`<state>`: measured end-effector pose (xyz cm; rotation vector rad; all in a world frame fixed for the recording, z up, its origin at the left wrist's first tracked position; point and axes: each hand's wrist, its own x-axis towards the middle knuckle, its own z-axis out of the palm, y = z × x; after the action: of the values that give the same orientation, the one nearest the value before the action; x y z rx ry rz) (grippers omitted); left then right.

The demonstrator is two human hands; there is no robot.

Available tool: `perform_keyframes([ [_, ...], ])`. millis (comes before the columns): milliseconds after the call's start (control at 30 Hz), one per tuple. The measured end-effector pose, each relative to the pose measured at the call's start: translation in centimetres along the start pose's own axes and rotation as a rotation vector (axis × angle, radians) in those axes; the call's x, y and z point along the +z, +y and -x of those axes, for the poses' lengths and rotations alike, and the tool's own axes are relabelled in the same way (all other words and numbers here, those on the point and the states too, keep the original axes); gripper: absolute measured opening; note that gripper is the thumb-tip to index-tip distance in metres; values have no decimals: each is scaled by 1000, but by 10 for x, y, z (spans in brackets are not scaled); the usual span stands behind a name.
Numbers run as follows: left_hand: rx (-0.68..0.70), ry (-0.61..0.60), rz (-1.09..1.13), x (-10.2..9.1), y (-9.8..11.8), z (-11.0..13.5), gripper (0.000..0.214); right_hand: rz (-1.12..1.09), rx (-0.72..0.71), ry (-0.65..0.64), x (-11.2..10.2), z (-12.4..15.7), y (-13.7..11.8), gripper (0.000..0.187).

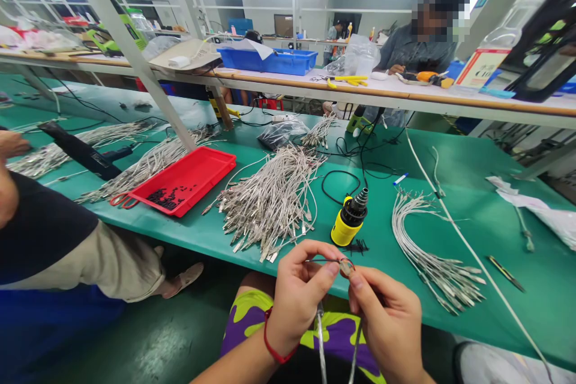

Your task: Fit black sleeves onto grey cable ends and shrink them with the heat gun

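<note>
My left hand (302, 294) pinches the end of a cable, where thin dark and red wires show at the fingertips. Opposite it, my right hand (382, 318) closes on a small metallic connector (345, 268) joined to those wires. Grey cable lengths (321, 345) hang below both hands over my lap. Just beyond my fingers stands a yellow and black hot air gun (347, 225), its nozzle pointing up, with thin black tube pieces (357, 246) beside it. A big heap of cables with metal plugs (270, 204) lies to the left of it.
A red tray (193, 177) holds small black parts. On the right lie a curved cable bundle (400, 222), tweezers (506, 273) and a long white cable (472, 240). A shelf (279, 89) crosses above the green bench. One person sits at left, another works across the shelf.
</note>
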<state>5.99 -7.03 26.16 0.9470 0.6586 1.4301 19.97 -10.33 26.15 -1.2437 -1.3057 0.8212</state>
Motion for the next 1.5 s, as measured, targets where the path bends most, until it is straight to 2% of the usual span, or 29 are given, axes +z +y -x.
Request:
perform_keyframes([
  [333,-19,15,1,-1,-2,0,11,-25,24,-19,1,2,3,20],
  [433,-56,27,-57,-9,-16,0,17,-27,49,43,-2,-1,12,21],
  [500,-108,8,-130,-21,-37,0,23,-11,61,147,-7,-10,20,24],
  [567,-118,-16,-318,-39,-69,-2,26,17,57,270,-13,-24,28,27],
  [633,-7,-94,-683,-61,-104,-2,34,49,47,361,-20,-42,35,29],
  [667,26,-112,-744,-71,-120,-2,37,61,42,389,-24,-52,38,30],
  [800,133,-193,-878,-105,-168,4,33,87,47,426,-33,-86,48,35],
  [933,218,-315,-1003,-122,-193,3,29,122,59,431,-38,-110,56,39],
  [1133,287,-432,-1098,-133,-212,-8,30,119,86,438,-40,-127,61,46],
  [1300,311,-502,-1138,-137,-213,-7,26,106,99,417,-36,-129,68,44],
  [1500,321,-521,-1162,-138,-211,-7,27,126,81,418,-33,-131,69,43],
])
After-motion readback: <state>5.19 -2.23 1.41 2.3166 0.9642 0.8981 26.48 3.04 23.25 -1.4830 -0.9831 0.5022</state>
